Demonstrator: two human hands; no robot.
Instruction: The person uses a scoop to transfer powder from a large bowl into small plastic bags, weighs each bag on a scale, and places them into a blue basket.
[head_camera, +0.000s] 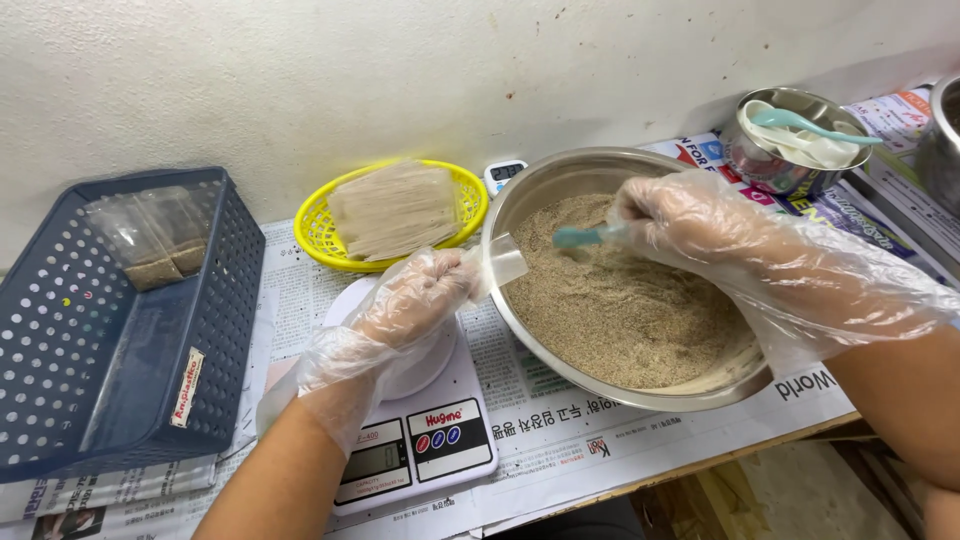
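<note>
Both my hands wear thin clear plastic gloves. My left hand (415, 300) holds a small clear plastic bag (502, 262) at the rim of a large steel bowl (520, 195), above a white digital kitchen scale (420, 440). My right hand (690, 220) grips a light blue spoon (578, 237) whose tip dips into the tan, sandy powder (620, 310) filling the bowl. The bag's mouth sits just left of the spoon.
A yellow mesh basket (322, 238) stacked with clear bags stands at the wall. A dark blue perforated crate (120, 330) at left holds filled bags. A small steel bowl (745, 155) with spoons sits at the right back. Newspaper (560, 430) covers the table; a small timer (505, 172) stands behind.
</note>
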